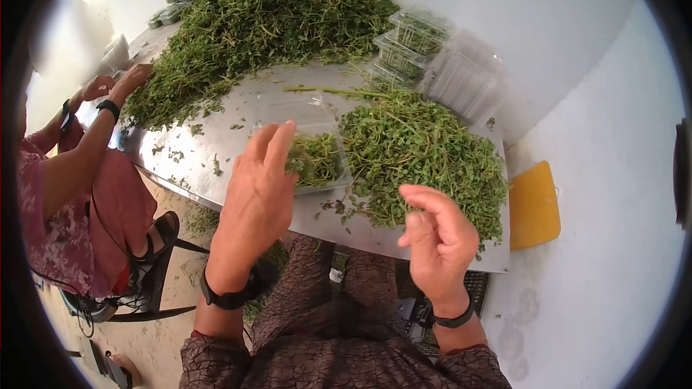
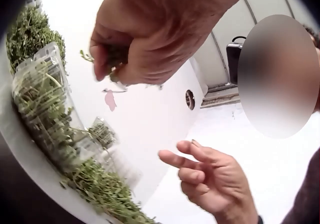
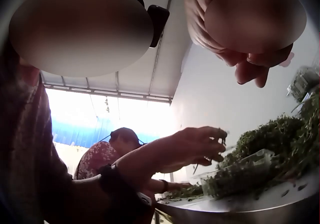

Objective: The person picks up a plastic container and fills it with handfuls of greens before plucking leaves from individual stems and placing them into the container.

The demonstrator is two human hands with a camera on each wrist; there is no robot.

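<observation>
My left hand (image 1: 258,194) is at the near left side of an open clear plastic container (image 1: 317,189) partly filled with green leafy stems (image 1: 321,158). In the left wrist view, the left hand (image 2: 150,39) pinches a small bit of greens (image 2: 116,56) between thumb and fingers. Nothing shows in my right hand (image 1: 443,245), its fingers loosely bent, in front of a loose pile of greens (image 1: 432,155). The right wrist view shows the left hand (image 3: 192,146) above the container (image 3: 240,174), and the right hand (image 3: 240,44) near the lens.
A large heap of greens (image 1: 274,18) covers the back of the metal table (image 1: 238,108). Filled boxes (image 1: 404,47) and empty containers (image 1: 465,79) stand by the wall. Another person's hands (image 1: 119,83) touch the heap at left. A yellow board (image 1: 535,205) stands at right.
</observation>
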